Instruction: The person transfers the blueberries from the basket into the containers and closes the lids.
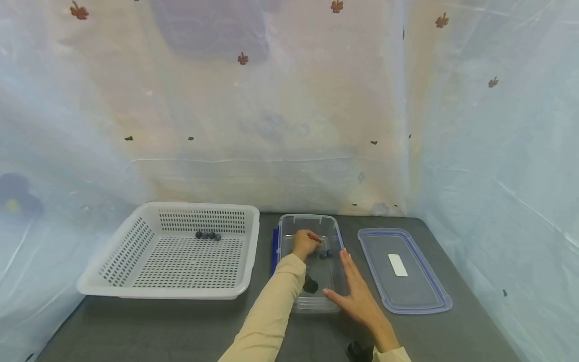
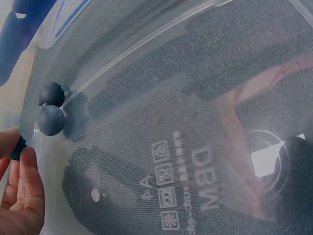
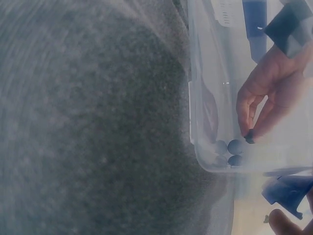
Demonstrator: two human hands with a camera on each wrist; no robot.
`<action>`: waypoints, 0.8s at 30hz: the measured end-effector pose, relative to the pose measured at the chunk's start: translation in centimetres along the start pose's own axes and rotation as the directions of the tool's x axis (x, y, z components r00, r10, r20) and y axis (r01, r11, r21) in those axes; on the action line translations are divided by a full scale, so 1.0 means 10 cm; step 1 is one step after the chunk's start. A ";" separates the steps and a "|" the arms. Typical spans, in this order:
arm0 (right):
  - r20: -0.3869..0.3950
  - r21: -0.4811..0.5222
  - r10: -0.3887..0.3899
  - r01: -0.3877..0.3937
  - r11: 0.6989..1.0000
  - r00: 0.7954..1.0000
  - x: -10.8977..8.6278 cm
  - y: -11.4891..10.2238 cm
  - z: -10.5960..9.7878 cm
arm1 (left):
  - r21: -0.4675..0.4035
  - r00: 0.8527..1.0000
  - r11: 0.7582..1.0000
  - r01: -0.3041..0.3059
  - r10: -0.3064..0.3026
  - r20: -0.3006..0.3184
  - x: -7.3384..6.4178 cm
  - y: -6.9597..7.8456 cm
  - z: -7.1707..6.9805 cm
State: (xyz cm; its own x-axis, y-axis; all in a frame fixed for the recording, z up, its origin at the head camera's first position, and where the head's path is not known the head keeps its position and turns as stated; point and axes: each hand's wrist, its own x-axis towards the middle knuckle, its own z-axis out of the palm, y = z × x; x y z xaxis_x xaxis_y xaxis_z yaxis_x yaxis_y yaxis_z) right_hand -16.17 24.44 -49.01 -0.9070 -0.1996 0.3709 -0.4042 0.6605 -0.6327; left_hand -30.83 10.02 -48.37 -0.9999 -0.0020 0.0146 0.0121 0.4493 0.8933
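Note:
My left hand (image 1: 305,245) is inside the clear plastic container (image 1: 309,216) and pinches a dark blueberry (image 2: 18,148) between thumb and fingertips. In the left wrist view, two more blueberries (image 2: 51,120) lie touching each other beside the container's wall, close to that hand. The right wrist view shows the same pinch through the clear wall, with the held blueberry (image 3: 250,136) just above the pair. My right hand (image 1: 360,297) is at the container's right side with its fingers straight and thumb spread. Whether the right fingertips touch the wall is hard to tell.
A white perforated basket (image 1: 251,251) stands on the left, with several blueberries (image 1: 208,235) near its back. The container's clear lid (image 1: 384,281), with a blue seal and a white label (image 1: 397,265), lies to the right on the grey table (image 1: 149,327). Plastic sheeting (image 1: 289,110) surrounds the table.

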 end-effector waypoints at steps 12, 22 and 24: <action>-0.005 0.003 0.005 -0.005 1.000 1.000 0.00 0.01 0.02 | 0.104 0.999 0.994 0.035 -0.038 0.025 -0.06 -0.01 -0.03; -0.004 0.005 0.011 -0.011 1.000 1.000 0.00 0.00 0.01 | 0.099 0.997 0.992 0.083 -0.083 -0.006 -0.09 0.05 -0.07; -0.001 0.004 0.014 -0.014 1.000 1.000 0.00 0.01 0.01 | 0.077 0.997 0.994 0.082 -0.081 -0.014 -0.08 0.08 -0.08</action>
State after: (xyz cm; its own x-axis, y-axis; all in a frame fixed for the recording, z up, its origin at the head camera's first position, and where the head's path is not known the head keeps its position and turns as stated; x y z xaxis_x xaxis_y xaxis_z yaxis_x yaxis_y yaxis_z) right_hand -16.17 24.40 -49.12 -0.9126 -0.1892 0.3625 -0.3915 0.6604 -0.6408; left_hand -30.01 9.70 -47.33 -0.9974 -0.0507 -0.0516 -0.0704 0.5152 0.8542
